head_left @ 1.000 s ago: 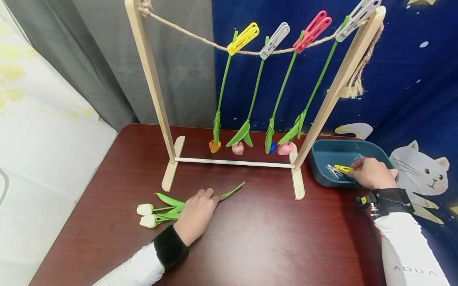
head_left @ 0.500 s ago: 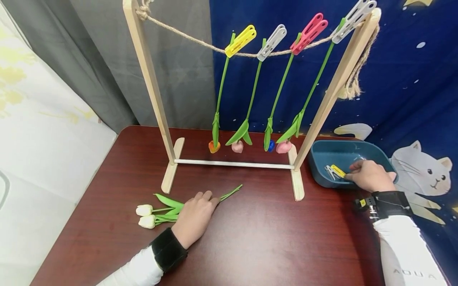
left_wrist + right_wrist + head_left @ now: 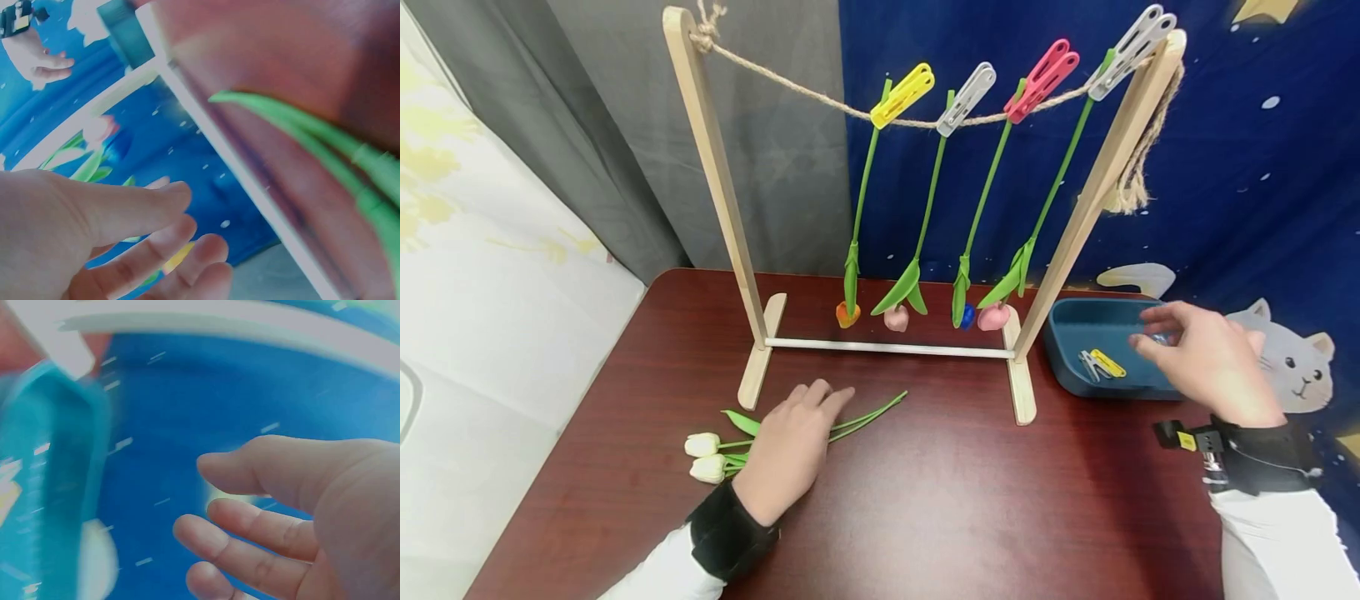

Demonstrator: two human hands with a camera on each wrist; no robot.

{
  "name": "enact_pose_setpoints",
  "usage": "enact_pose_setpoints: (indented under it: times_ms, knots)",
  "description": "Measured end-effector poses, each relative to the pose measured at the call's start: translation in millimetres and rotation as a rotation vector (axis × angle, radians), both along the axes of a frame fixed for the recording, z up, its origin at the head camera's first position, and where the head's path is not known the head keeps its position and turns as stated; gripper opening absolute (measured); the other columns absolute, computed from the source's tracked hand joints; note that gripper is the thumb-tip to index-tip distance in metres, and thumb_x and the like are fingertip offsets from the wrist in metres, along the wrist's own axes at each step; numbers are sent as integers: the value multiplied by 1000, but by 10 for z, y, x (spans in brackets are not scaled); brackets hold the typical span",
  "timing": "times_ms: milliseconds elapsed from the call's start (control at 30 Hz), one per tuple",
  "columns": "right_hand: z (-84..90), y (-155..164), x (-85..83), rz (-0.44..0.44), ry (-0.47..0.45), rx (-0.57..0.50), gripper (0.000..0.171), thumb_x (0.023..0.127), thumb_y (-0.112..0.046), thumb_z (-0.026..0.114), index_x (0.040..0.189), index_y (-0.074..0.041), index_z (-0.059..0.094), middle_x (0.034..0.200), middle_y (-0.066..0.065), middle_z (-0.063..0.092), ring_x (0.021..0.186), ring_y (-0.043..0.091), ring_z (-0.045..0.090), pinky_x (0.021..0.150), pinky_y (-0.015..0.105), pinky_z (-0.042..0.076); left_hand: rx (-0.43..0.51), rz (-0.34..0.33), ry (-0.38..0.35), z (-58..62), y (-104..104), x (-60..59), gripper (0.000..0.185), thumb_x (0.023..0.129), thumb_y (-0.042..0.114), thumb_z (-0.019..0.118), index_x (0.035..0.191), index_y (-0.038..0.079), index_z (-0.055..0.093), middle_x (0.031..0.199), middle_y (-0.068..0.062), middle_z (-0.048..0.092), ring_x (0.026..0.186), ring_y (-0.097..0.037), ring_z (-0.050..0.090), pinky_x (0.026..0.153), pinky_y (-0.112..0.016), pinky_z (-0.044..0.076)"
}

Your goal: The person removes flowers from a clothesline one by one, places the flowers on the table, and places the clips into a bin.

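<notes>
My left hand is over two white tulips lying on the table. Its fingers are relaxed and apart in the left wrist view, holding nothing, while the green stems lie off to the side. At the right, my right hand hovers at the right end of a blue basin, thumb and fingers apart and bare. In that basin lie a yellow clothespin and a grey clothespin, side by side. The hand hides the basin's right end.
A wooden frame stands at the back, with a rope strung across. From it hang several tulips, heads down, pinned by yellow, grey and pink clothespins. The frame's white crossbar runs low above the table.
My right hand has let go of the yellow clothespin, which stays in the basin, and has risen with its fingers spread. My left hand has come off the stems and shifted left.
</notes>
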State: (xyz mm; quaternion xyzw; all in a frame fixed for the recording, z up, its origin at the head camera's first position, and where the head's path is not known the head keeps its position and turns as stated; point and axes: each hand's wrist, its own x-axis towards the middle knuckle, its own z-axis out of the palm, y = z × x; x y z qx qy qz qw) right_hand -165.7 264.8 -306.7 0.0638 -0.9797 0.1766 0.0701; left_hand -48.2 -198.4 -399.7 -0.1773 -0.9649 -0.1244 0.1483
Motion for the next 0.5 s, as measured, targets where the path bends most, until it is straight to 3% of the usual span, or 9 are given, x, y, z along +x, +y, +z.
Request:
enact_pose_setpoints:
  times_ms: [167, 300, 367, 500]
  knots:
    - [441, -354, 201, 65, 189, -36, 34, 97, -17, 76, 124, 2, 68, 106, 29, 72, 99, 45, 59, 86, 72, 21, 137, 19, 100, 234, -56, -98, 50, 90, 3, 83, 138, 9, 70, 110, -6, 67, 96, -25, 64, 77, -36, 59]
    - [768, -617, 306, 165, 394, -56, 30, 93, -13, 79, 119, 0, 74, 100, 23, 74, 90, 30, 58, 88, 64, 28, 268, 14, 178, 436, -76, -194, 51, 92, 4, 82, 140, 7, 67, 114, -9, 67, 99, -27, 65, 80, -40, 58]
    - [926, -746, 341, 221, 489, -55, 32, 90, -11, 82, 119, 0, 75, 100, 21, 75, 87, 24, 55, 88, 54, 33, 334, 11, 209, 533, -77, -246, 52, 92, 3, 82, 142, 6, 65, 116, -10, 67, 101, -27, 65, 80, -41, 57]
    - [1247, -1014, 375, 321, 611, -53, 35, 90, -12, 82, 122, 1, 75, 103, 20, 74, 92, 25, 57, 86, 47, 31, 437, 8, 258, 717, -60, -374, 53, 95, 4, 79, 145, 5, 61, 121, -13, 66, 108, -28, 63, 87, -42, 56]
